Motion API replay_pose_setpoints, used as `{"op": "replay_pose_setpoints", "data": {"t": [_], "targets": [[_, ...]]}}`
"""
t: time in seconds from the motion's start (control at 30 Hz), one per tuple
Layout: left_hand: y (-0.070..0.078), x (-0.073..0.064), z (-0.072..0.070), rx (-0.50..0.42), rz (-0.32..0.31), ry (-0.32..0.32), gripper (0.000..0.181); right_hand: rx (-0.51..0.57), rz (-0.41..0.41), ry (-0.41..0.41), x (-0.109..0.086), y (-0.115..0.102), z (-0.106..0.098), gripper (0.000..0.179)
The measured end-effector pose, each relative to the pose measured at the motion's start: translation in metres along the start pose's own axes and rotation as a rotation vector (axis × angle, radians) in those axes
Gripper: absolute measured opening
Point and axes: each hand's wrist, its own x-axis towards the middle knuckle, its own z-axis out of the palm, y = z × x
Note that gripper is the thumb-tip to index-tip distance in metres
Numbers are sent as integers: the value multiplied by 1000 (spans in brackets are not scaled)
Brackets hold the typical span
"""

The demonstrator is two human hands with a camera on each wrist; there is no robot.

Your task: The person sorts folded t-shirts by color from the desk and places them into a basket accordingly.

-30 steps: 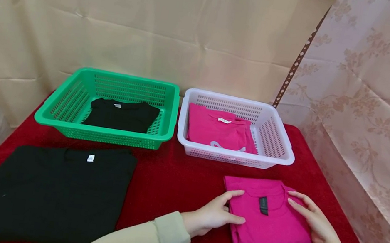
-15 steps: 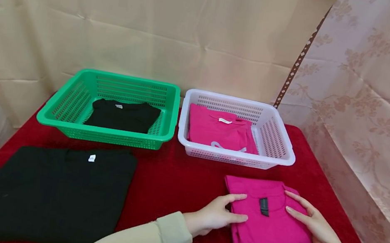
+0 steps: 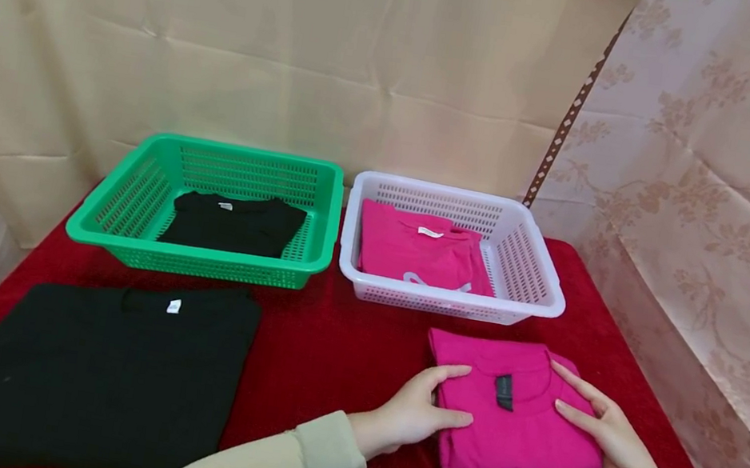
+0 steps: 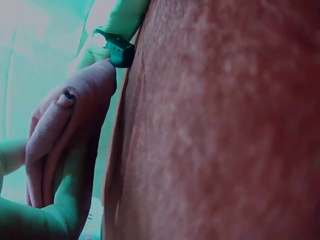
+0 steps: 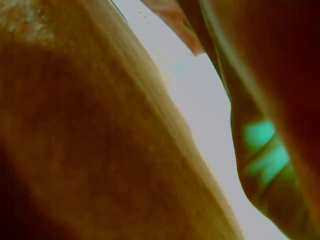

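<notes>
A folded magenta T-shirt (image 3: pixel 504 439) with a dark neck label is between both hands at the front right. My left hand (image 3: pixel 410 409) grips its left side, thumb and forefinger on top. In the left wrist view, fingers of the left hand (image 4: pixel 65 200) reach under the folded layers of the shirt (image 4: pixel 75 105), and a gap shows between shirt and cloth. My right hand (image 3: pixel 620 445) holds the right side, forefinger and thumb over the top near the collar, other fingers hidden. The right wrist view has the shirt (image 5: pixel 285 60) blurred and close, above the tablecloth.
A white basket (image 3: pixel 460 298) with a folded pink T-shirt (image 3: pixel 430 254) stands at the back right, beside a green basket (image 3: pixel 198 251) holding a black T-shirt (image 3: pixel 234 225). A larger folded black T-shirt (image 3: pixel 106 380) lies front left on the red tablecloth (image 3: pixel 325 372). Curtains hang behind.
The magenta T-shirt has risen slightly at its front edge and shifted a little away from the body. Both hands keep nearly the same places at its sides.
</notes>
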Motion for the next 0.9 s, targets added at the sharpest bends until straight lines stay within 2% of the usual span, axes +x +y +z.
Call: {"op": "replay_pose_setpoints", "data": {"t": [0.23,0.37,0.5,0.73,0.9], "targets": [[13,-7,-13,275,110,37,63,83,-154,-165,1,-2,2,62],[22,-11,-24,341,148,44,65,100,-227,-221,4,-7,8,69],[35,-15,-38,342,161,36,69,118,-276,-285,9,-15,17,75],[62,-22,-71,273,189,-20,73,60,-309,-330,15,-35,35,79],[80,-24,-94,163,117,-82,78,-2,-395,-418,29,-56,44,82]]}}
